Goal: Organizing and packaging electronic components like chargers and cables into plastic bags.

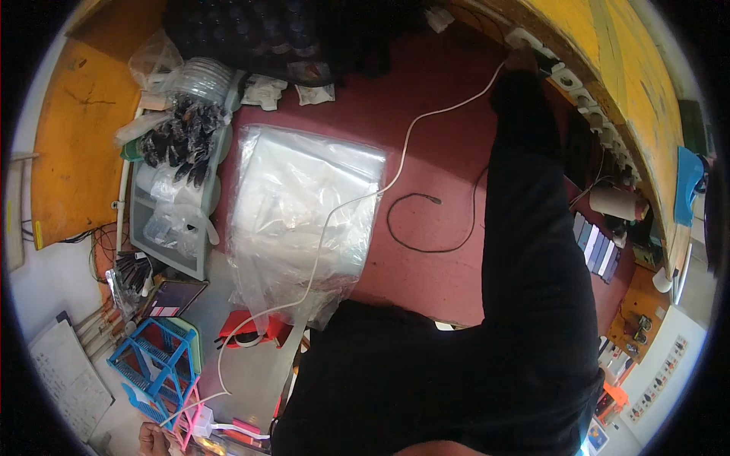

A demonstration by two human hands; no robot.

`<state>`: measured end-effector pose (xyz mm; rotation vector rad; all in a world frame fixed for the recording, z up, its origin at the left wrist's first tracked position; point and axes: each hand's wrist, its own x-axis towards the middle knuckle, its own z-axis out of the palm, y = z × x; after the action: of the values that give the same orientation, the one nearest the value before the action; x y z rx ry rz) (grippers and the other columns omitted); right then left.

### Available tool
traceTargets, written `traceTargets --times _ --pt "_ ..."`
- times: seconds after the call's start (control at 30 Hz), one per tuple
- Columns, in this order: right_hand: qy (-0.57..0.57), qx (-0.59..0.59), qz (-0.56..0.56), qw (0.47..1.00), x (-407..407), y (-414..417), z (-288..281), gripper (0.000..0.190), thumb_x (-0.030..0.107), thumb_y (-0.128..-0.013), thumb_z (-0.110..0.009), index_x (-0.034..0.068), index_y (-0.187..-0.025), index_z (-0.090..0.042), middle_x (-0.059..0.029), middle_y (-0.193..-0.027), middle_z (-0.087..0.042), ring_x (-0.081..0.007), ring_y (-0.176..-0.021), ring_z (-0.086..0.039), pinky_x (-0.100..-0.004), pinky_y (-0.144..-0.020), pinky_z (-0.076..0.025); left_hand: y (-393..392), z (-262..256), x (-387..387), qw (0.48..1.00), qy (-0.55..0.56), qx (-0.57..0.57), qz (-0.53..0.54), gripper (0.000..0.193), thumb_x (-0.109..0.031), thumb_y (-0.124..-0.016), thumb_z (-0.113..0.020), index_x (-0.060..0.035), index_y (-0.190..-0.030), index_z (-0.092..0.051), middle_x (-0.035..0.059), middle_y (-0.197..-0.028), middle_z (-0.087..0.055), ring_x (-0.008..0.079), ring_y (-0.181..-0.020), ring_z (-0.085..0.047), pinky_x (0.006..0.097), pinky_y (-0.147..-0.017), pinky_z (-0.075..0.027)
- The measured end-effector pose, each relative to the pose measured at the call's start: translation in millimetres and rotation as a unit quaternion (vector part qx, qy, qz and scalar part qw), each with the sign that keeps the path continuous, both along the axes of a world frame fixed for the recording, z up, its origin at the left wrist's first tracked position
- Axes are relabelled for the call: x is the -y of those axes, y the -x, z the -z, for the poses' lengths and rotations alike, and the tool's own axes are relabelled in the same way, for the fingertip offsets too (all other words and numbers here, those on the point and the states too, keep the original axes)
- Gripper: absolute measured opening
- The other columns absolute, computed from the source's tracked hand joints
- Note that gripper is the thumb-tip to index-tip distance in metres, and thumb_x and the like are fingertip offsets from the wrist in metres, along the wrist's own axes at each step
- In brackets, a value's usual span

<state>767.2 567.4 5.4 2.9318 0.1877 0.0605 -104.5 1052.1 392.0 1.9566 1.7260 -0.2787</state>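
Observation:
My right arm, in a black sleeve, stretches to a row of white wall sockets [566, 80] under a yellow wooden board. My right hand [521, 57], dark in shadow, is closed at the end of a white cable [404, 154], against a white socket or plug [523, 39]. The cable curves down across a stack of clear plastic bags [302, 199] to the lower left. There my left hand [153, 439], cut by the picture's edge, pinches the cable near a blue and pink plastic rack [157, 365]. A loose dark cord [428, 251] curls on the red tabletop [422, 290].
A grey bin [171, 251] with wrapped black items [185, 134] stands left. Near it lie a red pouch [256, 330] and a tablet-like device [177, 297]. A thread cone [616, 204] and several grey strips [596, 248] lie right. Dark goods [251, 34] fill the far side.

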Motion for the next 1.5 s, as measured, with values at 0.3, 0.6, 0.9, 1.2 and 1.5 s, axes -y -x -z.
traceTargets --times 0.3,0.6,0.9,1.2,1.5 --pt "-0.895 -0.078 0.182 0.399 -32.2 83.9 -25.4 0.032 0.02 -0.092 -0.046 0.001 -0.118 -0.045 -0.0177 -0.113 -0.052 -0.0296 -0.106 -0.05 -0.0413 -0.086 -0.045 -31.4 8.3 33.3 0.982 -0.03 -0.157 -0.097 0.034 -0.027 -0.09 -0.048 -0.0053 -0.115 -0.053 0.0119 -0.113 -0.052 0.0245 -0.101 -0.049 0.0325 -0.084 -0.04" --pt "-0.816 -0.326 -0.152 0.453 7.4 121.5 -73.8 0.052 0.045 -0.085 -0.053 0.004 -0.117 -0.046 -0.0145 -0.107 -0.052 -0.0269 -0.1 -0.052 -0.0382 -0.079 -0.045 17.6 7.4 8.8 0.998 -0.002 -0.061 0.008 0.036 -0.026 -0.091 -0.047 -0.0002 -0.116 -0.051 0.0201 -0.113 -0.049 0.0282 -0.1 -0.047 0.0371 -0.089 -0.038" --pt "-0.344 -0.046 0.059 0.936 79.6 34.1 -30.9 0.066 0.052 -0.07 -0.063 0.007 -0.117 -0.054 -0.018 -0.113 -0.057 -0.0364 -0.102 -0.054 -0.0416 -0.083 -0.043 0.1 33.6 10.0 0.998 0.065 0.01 -0.023 0.023 -0.023 -0.089 -0.05 -0.0032 -0.099 -0.055 0.0063 -0.088 -0.053 0.0167 -0.082 -0.048 0.0291 -0.075 -0.04" --pt "-0.268 0.145 -0.014 0.952 60.4 90.7 -94.2 0.056 0.05 -0.072 -0.062 0.003 -0.102 -0.062 -0.0172 -0.1 -0.063 -0.0318 -0.098 -0.058 -0.0419 -0.083 -0.043 -12.6 51.8 7.0 0.988 0.027 0.098 -0.12 0.018 -0.024 -0.086 -0.057 -0.0056 -0.087 -0.057 0.0006 -0.075 -0.053 0.0108 -0.07 -0.047 0.0235 -0.064 -0.038" --pt "-0.476 -0.112 -0.156 0.858 2.5 62.8 -88.1 0.065 0.052 -0.07 -0.066 0.002 -0.111 -0.056 -0.0136 -0.104 -0.061 -0.0278 -0.098 -0.058 -0.0367 -0.084 -0.043 -24.7 62.4 -6.9 0.996 0.073 0.056 0.018 0.016 -0.02 -0.088 -0.054 -0.0065 -0.081 -0.055 -0.0014 -0.067 -0.047 0.0083 -0.06 -0.041 0.0231 -0.058 -0.034"
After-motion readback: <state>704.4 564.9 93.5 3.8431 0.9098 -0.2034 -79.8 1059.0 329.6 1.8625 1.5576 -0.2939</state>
